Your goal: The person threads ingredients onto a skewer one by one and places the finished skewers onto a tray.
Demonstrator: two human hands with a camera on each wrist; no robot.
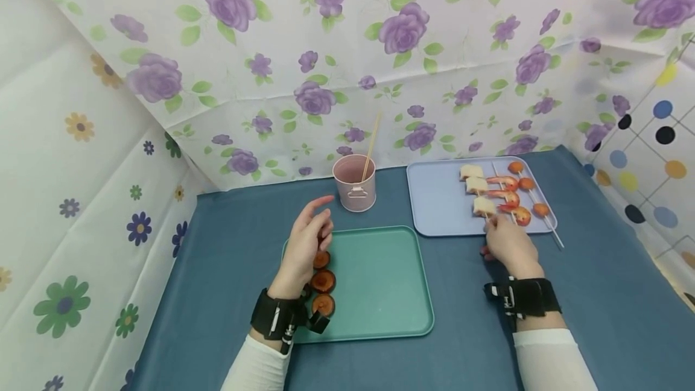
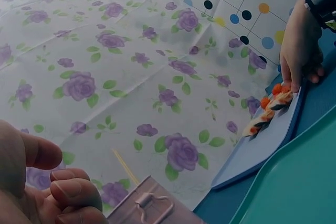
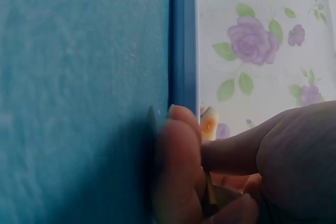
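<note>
My right hand [image 1: 510, 243] is at the near edge of the light blue tray [image 1: 437, 198], pinching the stick end of a skewer of white chunks [image 1: 476, 184]. In the right wrist view part of that stick [image 3: 211, 195] shows between the fingers. Beside it on the tray lie a shrimp skewer [image 1: 507, 198] and a skewer of orange balls [image 1: 526, 183]. My left hand [image 1: 305, 243], fingers loosely bent and holding nothing, hovers over the left side of the green tray [image 1: 380, 282]. Brown mushroom-like pieces [image 1: 323, 281] lie in a row under it, partly hidden.
A pink bucket [image 1: 354, 193] with a thin wooden stick [image 1: 371, 146] leaning in it stands behind the green tray, near my left fingertips. Flowered sheets [image 1: 326, 47] rise behind and at the sides of the blue cloth [image 1: 228, 270].
</note>
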